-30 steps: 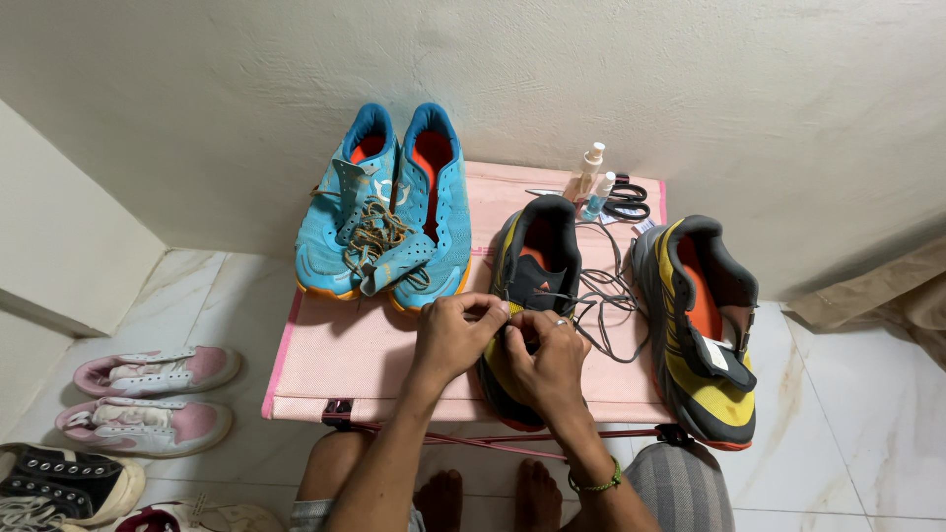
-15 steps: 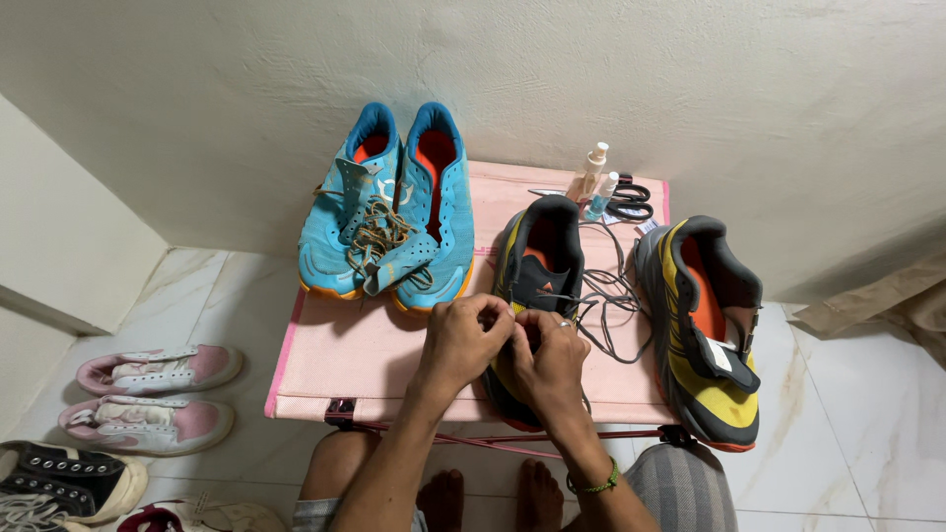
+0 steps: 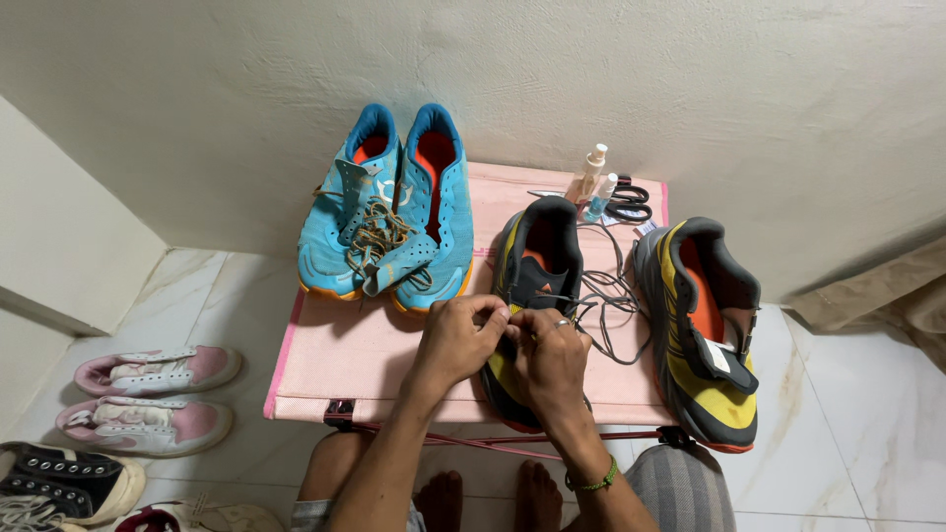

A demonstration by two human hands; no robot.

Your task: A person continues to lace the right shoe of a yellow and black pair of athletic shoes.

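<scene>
While both hands meet low in the middle of the frame, the left hand (image 3: 461,340) and the right hand (image 3: 552,360) press their fingertips together over the front of a black and yellow shoe (image 3: 532,286) on the pink tabletop (image 3: 340,360), each grip seemingly pinching a thin grey lace (image 3: 601,296), though the exact pinch point is partly hidden by the fingers. Loose loops of that lace trail to the right, toward the matching shoe (image 3: 705,330) at the right of the frame. A pair of blue shoes (image 3: 389,212) sits at the upper middle, well apart from the hands, and two small bottles (image 3: 594,177) and scissors (image 3: 628,202) stand near the wall behind. More shoes lie on the floor at lower left, among them a pink and white pair (image 3: 148,394). Judging from this, the slack lace could snag on the neighbouring shoe if drawn hard, or slip out of the pinch. A sharp tug might also slide the shoe toward the tabletop's near edge, where its toe already overhangs.
</scene>
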